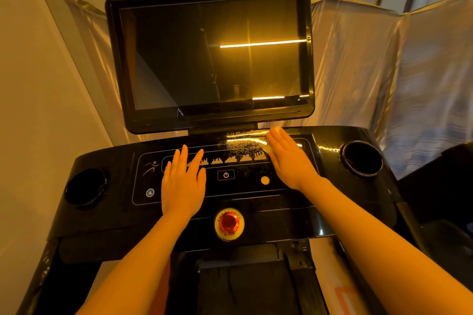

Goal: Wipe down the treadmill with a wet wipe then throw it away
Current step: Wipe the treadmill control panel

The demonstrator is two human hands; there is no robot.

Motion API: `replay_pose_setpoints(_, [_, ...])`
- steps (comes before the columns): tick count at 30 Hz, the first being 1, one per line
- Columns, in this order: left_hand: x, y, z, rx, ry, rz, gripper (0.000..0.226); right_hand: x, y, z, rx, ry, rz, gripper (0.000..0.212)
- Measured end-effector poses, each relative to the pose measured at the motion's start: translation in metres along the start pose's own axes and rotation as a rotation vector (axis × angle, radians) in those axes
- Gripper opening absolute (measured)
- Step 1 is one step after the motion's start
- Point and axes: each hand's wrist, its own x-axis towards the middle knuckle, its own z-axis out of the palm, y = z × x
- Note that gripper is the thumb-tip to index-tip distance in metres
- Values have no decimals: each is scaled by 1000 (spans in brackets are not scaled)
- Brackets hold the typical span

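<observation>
Wiping under way, console stage. Both hands lie flat on the treadmill console (332,202), fingers straight.

Right hand (289,158): palm down on the upper right of the control panel (245,186), fingers together, pressing the wet wipe (268,147) against the glossy black surface. Only a pale sliver of the wipe shows, at the fingertips and along the inner edge of the hand; the rest is hidden under the palm. It is pressed rather than pinched, no curl in the fingers.

Left hand (183,181): spread flat on the left half of the panel, holding nothing, apparently bracing.

Progress, judged from the surface: a patch of wet beads and streaks (240,144) sits just left of the right hand, between it and the base of the screen (204,59), so that strip looks freshly wiped. The left side of the panel, the power button (225,174) area, the red emergency stop knob (229,222) and both cup holders, left (85,186) and right (362,158), show no clear wet sheen; a few droplets glint near the right one. The screen is dark and reflects light bars; cannot tell whether it has been wiped. The belt (245,284) below is dim.

Left to do, probably: the remaining console, rails, then disposal. No bin is in view.

Wipe appears thin, white, crumpled flat and moist enough to leave beading.
</observation>
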Motion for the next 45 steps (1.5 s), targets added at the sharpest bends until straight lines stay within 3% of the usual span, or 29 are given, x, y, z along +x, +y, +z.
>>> replay_pose_setpoints(13, [-1, 1, 0, 33, -18, 7, 51, -89, -19, 38, 49, -5, -150, 48])
replay_pose_setpoints(17, [-1, 1, 0, 22, -11, 3, 50, -106, -42, 47, 8, 130, -130, 49])
replay_pose_setpoints(27, [0, -2, 1, 19, 3, 12, 50, -129, -85, 80, -57, 180, -32, 66])
replay_pose_setpoints(31, [0, -2, 1, 5, 2, 14, 50, -141, -85, 88, -70, 236, 9, 59])
replay_pose_setpoints(39, [-2, -1, 0, -5, 18, 23, 49, -156, -70, 90, -121, 139, 120, 57])
replay_pose_setpoints(45, [-1, -2, 2, 10, 26, 29, 49, -157, -102, 82, -120, 128, 4, 57])
